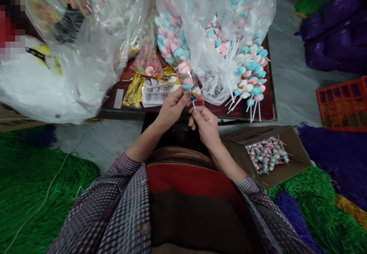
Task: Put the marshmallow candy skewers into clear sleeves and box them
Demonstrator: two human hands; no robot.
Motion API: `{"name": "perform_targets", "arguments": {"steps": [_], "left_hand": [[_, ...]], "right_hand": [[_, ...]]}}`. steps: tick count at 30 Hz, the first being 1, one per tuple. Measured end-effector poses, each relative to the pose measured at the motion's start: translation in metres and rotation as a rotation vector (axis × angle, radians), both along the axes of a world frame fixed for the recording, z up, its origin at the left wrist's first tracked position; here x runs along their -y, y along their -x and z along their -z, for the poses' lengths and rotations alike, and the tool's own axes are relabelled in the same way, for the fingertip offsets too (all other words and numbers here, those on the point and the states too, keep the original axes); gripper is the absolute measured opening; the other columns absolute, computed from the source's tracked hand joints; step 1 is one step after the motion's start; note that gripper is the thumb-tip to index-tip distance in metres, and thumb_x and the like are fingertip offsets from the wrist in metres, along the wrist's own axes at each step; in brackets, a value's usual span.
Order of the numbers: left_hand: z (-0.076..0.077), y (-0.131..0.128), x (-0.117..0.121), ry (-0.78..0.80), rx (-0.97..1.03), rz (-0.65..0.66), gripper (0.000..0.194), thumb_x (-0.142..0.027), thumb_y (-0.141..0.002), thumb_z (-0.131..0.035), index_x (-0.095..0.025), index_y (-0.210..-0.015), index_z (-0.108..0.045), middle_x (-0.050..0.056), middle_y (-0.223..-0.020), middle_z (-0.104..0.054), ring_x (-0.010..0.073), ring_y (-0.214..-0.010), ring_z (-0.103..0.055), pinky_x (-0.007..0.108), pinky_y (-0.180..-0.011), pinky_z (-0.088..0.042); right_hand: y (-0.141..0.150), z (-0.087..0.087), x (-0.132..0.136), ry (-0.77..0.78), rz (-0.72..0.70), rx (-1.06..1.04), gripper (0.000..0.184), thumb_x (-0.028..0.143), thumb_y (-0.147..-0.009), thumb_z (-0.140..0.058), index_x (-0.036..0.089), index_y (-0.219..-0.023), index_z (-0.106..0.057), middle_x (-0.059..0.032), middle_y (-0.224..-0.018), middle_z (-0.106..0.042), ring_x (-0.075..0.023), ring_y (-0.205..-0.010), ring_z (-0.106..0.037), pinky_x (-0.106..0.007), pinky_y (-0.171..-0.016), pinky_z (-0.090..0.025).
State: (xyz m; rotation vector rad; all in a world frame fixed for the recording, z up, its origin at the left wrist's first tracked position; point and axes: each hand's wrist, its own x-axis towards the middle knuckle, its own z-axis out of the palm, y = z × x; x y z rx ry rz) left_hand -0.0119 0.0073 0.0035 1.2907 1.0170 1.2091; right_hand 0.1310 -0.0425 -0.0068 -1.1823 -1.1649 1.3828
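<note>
A marshmallow skewer [187, 79] in a clear printed wrapper stands in front of me, its pink, white and blue pieces stacked on a white stick. My left hand [175, 104] pinches the lower end of the wrapper. Just right of it, my right hand [205, 122] is closed on the bare stick below the wrapper. On the table behind lie a stack of flat printed wrappers [155, 95] and a bundle of gold twist ties [133, 93]. Several unwrapped marshmallow skewers [252, 70] are piled to the right, their sticks pointing towards me.
Large clear bags of marshmallows [172, 36] crowd the back of the dark red table [268, 105]. A white plastic bag [57, 89] covers its left side. Beside my right arm, a cardboard box [298, 151] holds wrapped skewers. An orange crate [342, 105] and green strands [43, 185] lie around.
</note>
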Motion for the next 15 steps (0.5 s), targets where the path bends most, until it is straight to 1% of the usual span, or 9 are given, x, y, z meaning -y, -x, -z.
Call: {"name": "perform_targets", "arguments": {"steps": [3,5,7,8,10,13,15], "left_hand": [[-0.0024,0.0025,-0.0005,-0.124,-0.208,-0.046,0.036,-0.051,-0.090,-0.066,-0.023,-0.069,-0.058,0.000,-0.066,-0.051,0.0167,-0.067,-0.043,0.031,-0.071,-0.036],[-0.0022,0.0033,0.0005,-0.186,-0.297,-0.034,0.038,-0.049,-0.091,-0.064,-0.023,-0.066,-0.054,0.001,-0.066,-0.050,0.0178,-0.068,-0.042,0.033,-0.072,-0.035],[-0.0017,0.0040,0.0023,-0.197,-0.311,-0.006,0.040,-0.051,-0.092,-0.061,-0.023,-0.065,-0.053,0.001,-0.066,-0.050,0.0177,-0.068,-0.042,0.033,-0.073,-0.035],[-0.0015,0.0045,0.0032,-0.179,-0.287,0.015,0.042,-0.054,-0.092,-0.061,-0.023,-0.065,-0.053,0.001,-0.067,-0.050,0.0174,-0.068,-0.043,0.033,-0.073,-0.036],[-0.0014,0.0054,0.0039,-0.098,-0.158,0.057,0.042,-0.060,-0.090,-0.063,-0.022,-0.072,-0.057,0.001,-0.071,-0.054,0.0163,-0.072,-0.048,0.031,-0.075,-0.039],[-0.0038,0.0042,0.0006,0.069,0.191,0.068,0.048,-0.070,-0.083,-0.066,-0.023,-0.094,-0.062,0.001,-0.081,-0.061,0.0161,-0.080,-0.058,0.029,-0.076,-0.045],[-0.0088,0.0005,-0.0036,0.166,0.394,0.075,0.054,-0.074,-0.084,-0.062,-0.023,-0.103,-0.061,0.001,-0.081,-0.063,0.0170,-0.080,-0.062,0.029,-0.071,-0.047]], "right_hand": [[-0.0007,-0.0005,0.0004,-0.002,0.026,0.030,0.034,0.056,-0.093,-0.062,0.022,-0.094,-0.068,0.0078,-0.057,-0.056,-0.0067,-0.047,-0.045,-0.021,-0.049,-0.036],[-0.0005,0.0007,-0.0001,-0.011,0.027,0.033,0.032,0.054,-0.094,-0.062,0.022,-0.092,-0.068,0.0082,-0.055,-0.054,-0.0062,-0.047,-0.043,-0.021,-0.049,-0.035],[-0.0001,0.0024,-0.0008,-0.018,0.012,0.007,0.030,0.051,-0.095,-0.062,0.022,-0.090,-0.068,0.0086,-0.054,-0.053,-0.0055,-0.047,-0.041,-0.020,-0.049,-0.034],[0.0001,0.0032,-0.0013,-0.018,0.006,-0.010,0.030,0.051,-0.095,-0.062,0.022,-0.091,-0.068,0.0088,-0.054,-0.053,-0.0052,-0.046,-0.040,-0.020,-0.050,-0.034],[0.0002,0.0045,-0.0018,-0.014,-0.004,-0.036,0.030,0.051,-0.094,-0.062,0.022,-0.092,-0.069,0.0088,-0.054,-0.053,-0.0051,-0.046,-0.040,-0.020,-0.049,-0.034],[0.0003,0.0051,-0.0015,0.005,-0.013,-0.040,0.034,0.056,-0.092,-0.063,0.022,-0.094,-0.069,0.0084,-0.055,-0.054,-0.0059,-0.046,-0.042,-0.021,-0.048,-0.034],[0.0008,0.0044,-0.0004,0.023,-0.016,-0.030,0.037,0.059,-0.091,-0.063,0.022,-0.094,-0.068,0.0081,-0.055,-0.054,-0.0065,-0.046,-0.042,-0.021,-0.047,-0.034]]}}
